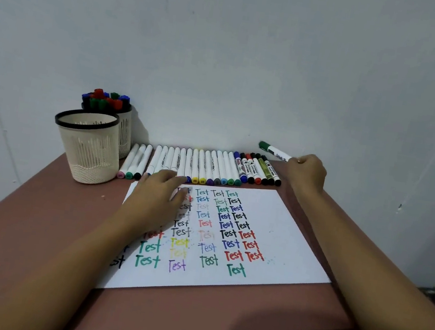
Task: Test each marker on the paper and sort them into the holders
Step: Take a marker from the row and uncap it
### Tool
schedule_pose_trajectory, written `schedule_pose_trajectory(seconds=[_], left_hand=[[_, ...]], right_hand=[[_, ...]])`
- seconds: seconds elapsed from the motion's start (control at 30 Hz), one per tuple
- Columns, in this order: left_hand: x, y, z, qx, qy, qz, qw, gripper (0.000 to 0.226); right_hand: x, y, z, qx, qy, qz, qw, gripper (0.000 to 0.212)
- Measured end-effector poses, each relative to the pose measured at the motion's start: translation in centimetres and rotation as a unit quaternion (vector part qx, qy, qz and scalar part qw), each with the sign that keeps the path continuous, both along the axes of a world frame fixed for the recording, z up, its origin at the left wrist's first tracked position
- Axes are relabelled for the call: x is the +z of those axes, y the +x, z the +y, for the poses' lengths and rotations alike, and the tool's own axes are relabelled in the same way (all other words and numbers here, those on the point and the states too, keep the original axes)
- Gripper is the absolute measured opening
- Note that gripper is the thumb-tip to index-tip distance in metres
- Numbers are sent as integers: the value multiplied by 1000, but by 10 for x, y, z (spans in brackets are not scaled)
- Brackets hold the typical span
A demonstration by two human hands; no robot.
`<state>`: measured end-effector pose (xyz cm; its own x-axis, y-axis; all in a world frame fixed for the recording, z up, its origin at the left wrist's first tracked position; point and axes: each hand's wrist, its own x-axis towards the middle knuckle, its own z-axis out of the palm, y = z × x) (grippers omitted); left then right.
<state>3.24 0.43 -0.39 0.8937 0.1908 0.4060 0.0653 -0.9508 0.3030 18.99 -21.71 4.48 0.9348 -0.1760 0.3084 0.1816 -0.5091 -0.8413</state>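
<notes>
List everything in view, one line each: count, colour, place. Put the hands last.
table: one, reddish-brown, against the wall
paper: one, white with coloured "Test" words, mid-table
front holder: one, cream, black rim, far left
back holder: one, cream, behind it, full of capped markers
row of markers: over twenty, mostly white barrels, beyond the paper
green-capped marker: one, white barrel, above the row's right end
left hand: rests on the paper
right hand: grips the green-capped marker
</notes>
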Motion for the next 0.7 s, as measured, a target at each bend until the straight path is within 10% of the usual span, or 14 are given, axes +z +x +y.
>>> schedule_pose_trajectory(seconds=[0.37, 0.6, 0.7], left_hand=[[11, -11, -29, -138, -1, -28, 990, 58], [13, -15, -34, -135, -7, -70, 988, 11], [13, -15, -36, -148, -9, -86, 985, 14]], right_hand=[[-15, -118, 16, 204, 167, -6, 965, 20], [-22, -115, 31, 320, 381, 119, 859, 22], [-30, -118, 38, 365, 311, 141, 866, 17]])
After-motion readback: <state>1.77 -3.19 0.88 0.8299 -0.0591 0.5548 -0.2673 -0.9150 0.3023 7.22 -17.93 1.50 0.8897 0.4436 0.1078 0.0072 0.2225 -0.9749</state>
